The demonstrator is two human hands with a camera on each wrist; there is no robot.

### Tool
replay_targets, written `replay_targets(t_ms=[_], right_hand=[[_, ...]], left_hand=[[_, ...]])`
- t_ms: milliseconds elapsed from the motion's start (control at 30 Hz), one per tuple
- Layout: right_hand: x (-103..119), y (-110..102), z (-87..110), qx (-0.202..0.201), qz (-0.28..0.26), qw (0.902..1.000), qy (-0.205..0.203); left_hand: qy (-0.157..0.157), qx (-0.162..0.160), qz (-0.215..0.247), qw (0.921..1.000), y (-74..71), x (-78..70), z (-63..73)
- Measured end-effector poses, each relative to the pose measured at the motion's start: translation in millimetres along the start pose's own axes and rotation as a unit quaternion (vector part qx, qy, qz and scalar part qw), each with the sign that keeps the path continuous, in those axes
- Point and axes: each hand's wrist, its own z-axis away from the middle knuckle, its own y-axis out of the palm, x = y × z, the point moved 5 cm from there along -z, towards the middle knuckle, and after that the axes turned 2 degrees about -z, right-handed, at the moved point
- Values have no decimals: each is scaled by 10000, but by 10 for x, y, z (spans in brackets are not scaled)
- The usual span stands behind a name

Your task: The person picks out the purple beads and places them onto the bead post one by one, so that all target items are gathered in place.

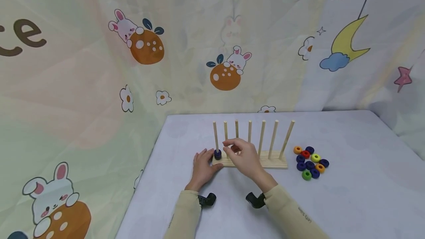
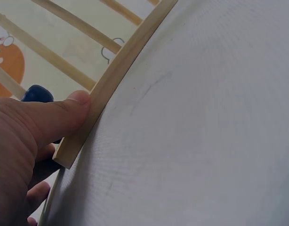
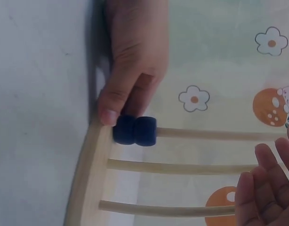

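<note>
- Wooden peg stand sits on the white-covered table, seven upright dowels along its base.
- Leftmost dowel of the stand carries two dark blue beads, touching each other, down at the base. Other six dowels look bare where visible; the hands hide parts of some.
- Left hand grips the left end of the stand's base: thumb on the front edge, fingers round behind, right next to the threaded beads.
- Right hand is up in front of the stand, near the second and third dowels from the left. Fingers loosely bent, index and thumb tips apart with a gap between. Can't tell if it touches a dowel.
- Loose bead pile just right of the stand, eleven visible: six dark blue, two orange, one red, one yellow, one green. Several touch; the orange one named is among the nearest to the stand.
- Beige sleeves and black wrist devices are on the near side of the stand.
- Printed fabric backdrop hangs behind the stand: rabbits on oranges, flowers, a yellow crescent moon, "Juice" lettering.
</note>
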Motion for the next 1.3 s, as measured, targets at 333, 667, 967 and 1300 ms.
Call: replay_targets(t_ms=[333, 667, 967, 1300], right_hand=[[-243, -103, 218, -34, 228, 9993, 284], [-422, -157, 401, 36, 252, 9961, 847], [-553, -218, 536, -111, 243, 9921, 1227], [-652, -361, 616, -348, 390, 9911, 1224]], left_hand=[[-86, 128, 9, 9999, 110, -8, -23], [-178, 139, -92, 9997, 88, -3, -18], [-210, 118, -10, 9997, 36, 0, -13], [-206, 110, 8, 9997, 22, 23, -1]])
